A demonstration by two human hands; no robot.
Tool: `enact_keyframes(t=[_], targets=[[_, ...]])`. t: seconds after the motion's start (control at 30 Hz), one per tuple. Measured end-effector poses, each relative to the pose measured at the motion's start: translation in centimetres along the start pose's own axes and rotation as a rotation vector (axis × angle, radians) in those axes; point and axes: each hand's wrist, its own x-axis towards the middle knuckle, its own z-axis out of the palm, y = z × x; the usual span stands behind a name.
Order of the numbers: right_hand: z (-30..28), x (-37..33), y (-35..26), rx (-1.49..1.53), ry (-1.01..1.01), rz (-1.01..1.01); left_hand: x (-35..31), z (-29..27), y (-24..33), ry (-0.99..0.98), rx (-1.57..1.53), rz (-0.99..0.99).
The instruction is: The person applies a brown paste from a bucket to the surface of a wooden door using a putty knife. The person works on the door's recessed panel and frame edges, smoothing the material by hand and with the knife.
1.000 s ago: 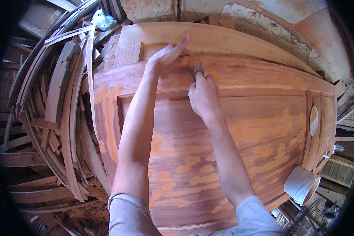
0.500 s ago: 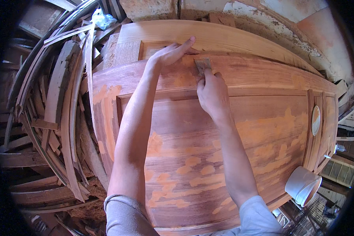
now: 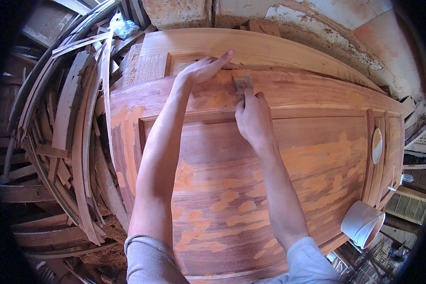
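A reddish-brown wooden door [image 3: 213, 156] lies before me, patched with orange filler [image 3: 312, 156]. My right hand [image 3: 254, 116] grips a putty knife [image 3: 243, 82], whose flat blade rests on the door's far rail. The knife's handle is mostly hidden inside the fist. Left of the blade, my left hand [image 3: 206, 69] lies over the far edge of the door, fingers stretched out and thumb apart, holding nothing. An orange filler patch shows on the rail close by both hands.
A paler wooden door [image 3: 199, 40] lies behind the first one. Scrap wood strips [image 3: 71, 104] are heaped at the left, with a blue plastic bag [image 3: 124, 25] on top. A white bucket [image 3: 362, 223] stands at the lower right; a round white lid [image 3: 377, 146] lies on the door.
The putty knife and my right hand have shifted slightly left and nearer me along the rail. My left hand stays at the far edge. The whole view has tilted a little.
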Motion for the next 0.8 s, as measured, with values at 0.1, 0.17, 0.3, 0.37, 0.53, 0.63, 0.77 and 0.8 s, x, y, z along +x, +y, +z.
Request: enact_keyframes(t=[0.1, 0.17, 0.3, 0.37, 0.53, 0.63, 0.77, 0.8], targets=[[0.3, 0.7, 0.3, 0.016, 0.053, -0.074, -0.2, 0.2, 0.4, 0.014, -0.002, 0.050], [1.1, 0.9, 0.6, 0.024, 0.062, -0.066, -0.2, 0.0, 0.5, 0.007, -0.023, 0.079], [1.4, 0.6, 0.7, 0.031, 0.095, -0.037, -0.2, -0.2, 0.3, -0.069, -0.015, -0.010], [0.6, 0.5, 0.3, 0.006, 0.061, -0.020, -0.3, -0.1, 0.3, -0.060, 0.003, 0.019], [0.4, 0.9, 0.9, -0.018, 0.032, -0.031, -1.0, 0.0, 1.4, 0.039, 0.025, -0.013], [0.5, 1.1, 0.9, 0.001, 0.041, -0.040, -0.9, -0.3, 1.3, -0.002, 0.020, 0.027], [0.4, 0.4, 0.8, 0.007, 0.050, -0.040, -0.1, -0.2, 0.1, 0.010, 0.034, 0.012], [0.4, 0.3, 1.0, 0.016, 0.062, -0.013, -0.2, -0.2, 0.4, -0.017, 0.034, 0.002]])
